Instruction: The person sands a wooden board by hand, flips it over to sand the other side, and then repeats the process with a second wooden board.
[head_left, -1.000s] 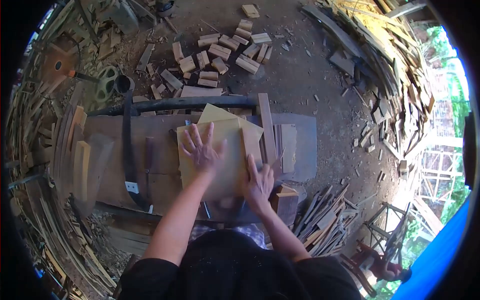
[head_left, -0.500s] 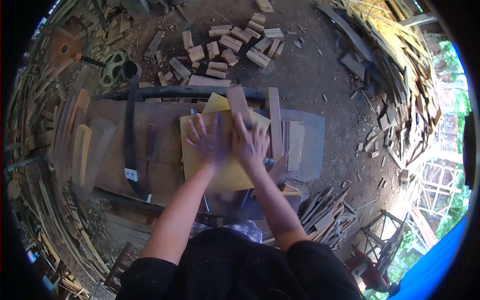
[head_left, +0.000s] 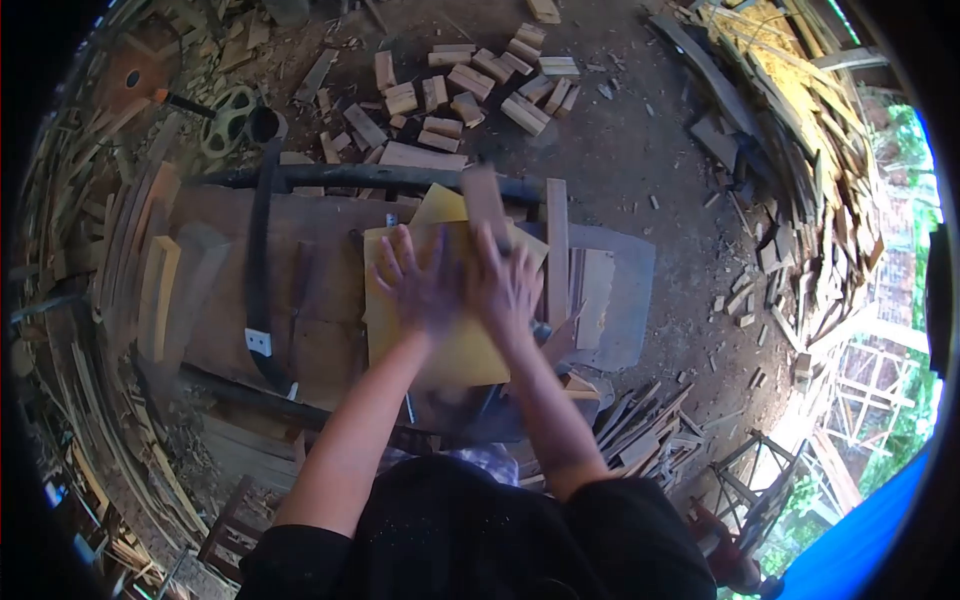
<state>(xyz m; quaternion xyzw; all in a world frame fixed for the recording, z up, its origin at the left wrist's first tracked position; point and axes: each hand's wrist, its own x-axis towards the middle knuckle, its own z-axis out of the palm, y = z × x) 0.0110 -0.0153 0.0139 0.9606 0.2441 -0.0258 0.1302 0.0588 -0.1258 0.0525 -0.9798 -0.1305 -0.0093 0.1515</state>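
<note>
My left hand (head_left: 420, 285) lies spread over a yellow sheet (head_left: 450, 360) on the worktable, its fingers apart and pointing away from me. Beside it on the right, my right hand (head_left: 507, 285) rests over the same sheet, blurred, its fingers stretched forward. A short wooden block (head_left: 484, 197) sticks out beyond the right fingertips; whether the fingers grip it cannot be made out. Another yellow piece (head_left: 440, 205) shows past the sheet's far edge. Just right of the hands stands a long wooden strip (head_left: 557, 250).
A black curved bar (head_left: 262, 240) crosses the worktable (head_left: 210, 300) on the left. Cut wood blocks (head_left: 470, 82) lie on the floor beyond. Wood scraps (head_left: 650, 430) are heaped at the lower right, and stacked planks (head_left: 150, 270) stand at the left.
The whole view has shifted slightly. Both hands stay over the yellow sheet in almost the same pose, and the wooden block still projects past the right fingers.
</note>
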